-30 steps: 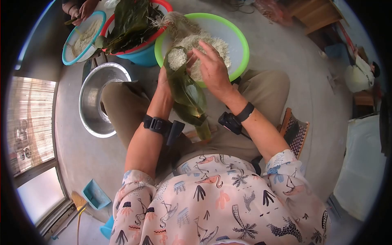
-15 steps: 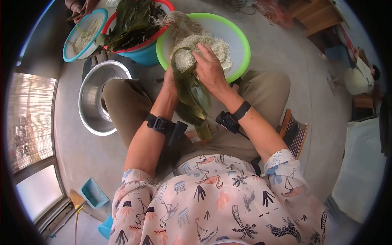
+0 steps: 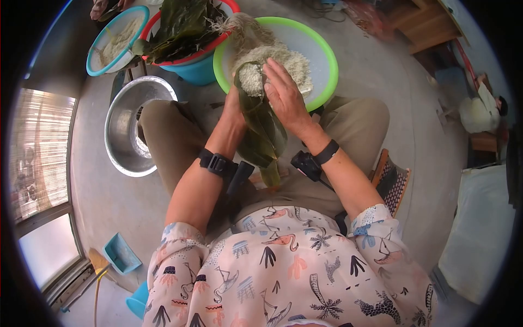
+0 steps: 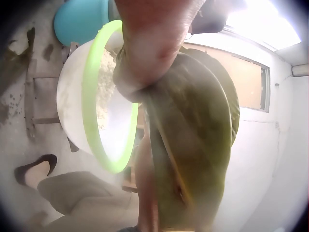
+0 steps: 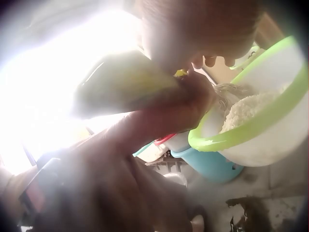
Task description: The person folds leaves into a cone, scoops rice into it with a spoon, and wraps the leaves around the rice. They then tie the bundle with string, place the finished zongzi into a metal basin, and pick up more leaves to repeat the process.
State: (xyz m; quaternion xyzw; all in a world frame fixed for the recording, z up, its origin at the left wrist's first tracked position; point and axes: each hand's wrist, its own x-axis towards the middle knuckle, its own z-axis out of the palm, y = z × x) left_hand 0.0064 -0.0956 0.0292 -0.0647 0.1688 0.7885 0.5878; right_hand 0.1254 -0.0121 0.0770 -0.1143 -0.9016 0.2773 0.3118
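My left hand (image 3: 233,106) holds a long green leaf wrap (image 3: 261,128), its fingers largely hidden behind the leaf. White rice (image 3: 251,80) fills the wrap's open top, and the leaf ends hang down toward my lap. With its fingers straight and close together, my right hand (image 3: 286,99) lies along the right edge of the wrap, fingertips right at the rice. The left wrist view shows the broad folded leaf (image 4: 193,116) below that hand. Both hands are just in front of a green-rimmed basin (image 3: 331,68) holding a heap of rice (image 3: 297,68).
A bundle of pale strings (image 3: 242,27) hangs over the basin's left side. Beyond lie a red-rimmed tub (image 3: 188,57) of leaves and a blue-rimmed basin (image 3: 93,71) of rice, near another person's hands (image 3: 99,8). A metal bowl (image 3: 117,150) sits left of my knee.
The rice-filled wrap has shifted slightly right. My right hand's spread fingers have drawn together and come against the wrap's edge beside the rice. My left hand has kept its hold.
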